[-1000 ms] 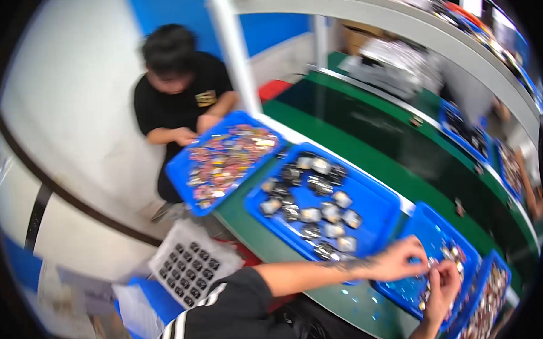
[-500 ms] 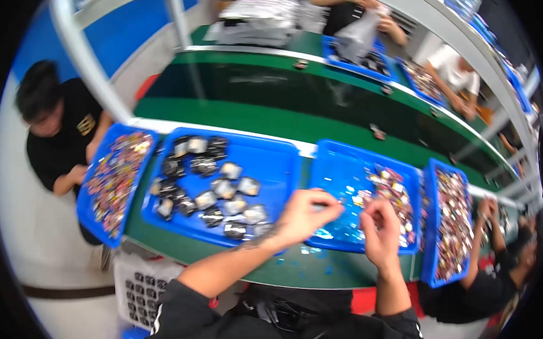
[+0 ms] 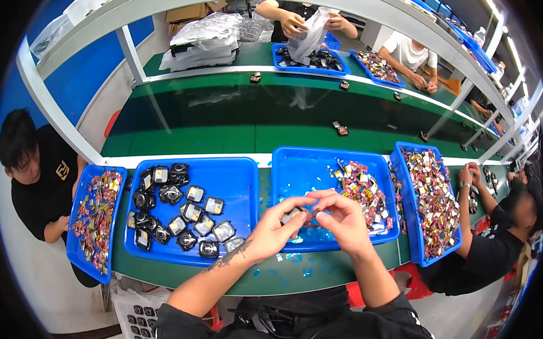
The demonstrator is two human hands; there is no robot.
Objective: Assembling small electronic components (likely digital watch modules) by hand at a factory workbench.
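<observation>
My left hand (image 3: 273,230) is closed round a small black case with a silvery face (image 3: 292,215), like the watch cases nearby. Against its fingers my right hand (image 3: 343,224) is pinched at the case's edge; a small reddish bit shows there, too small to name. Both hands are over the near edge of a blue tray (image 3: 292,169). That tray holds a heap of small red, yellow and silver parts (image 3: 362,187) and scattered blue film scraps. Left of it stands another blue tray (image 3: 239,182) with several black watch cases (image 3: 191,212).
Narrow blue trays full of small parts (image 3: 431,203) (image 3: 97,220) flank the row. Behind runs a green conveyor (image 3: 210,136) carrying small parts. People work at the left, right and far side. Blue scraps lie on the table's front edge. White metal posts (image 3: 66,117) frame the bench.
My hands have come together, the right moving left to meet the left one. The whole view has shifted and tilted with my head.
</observation>
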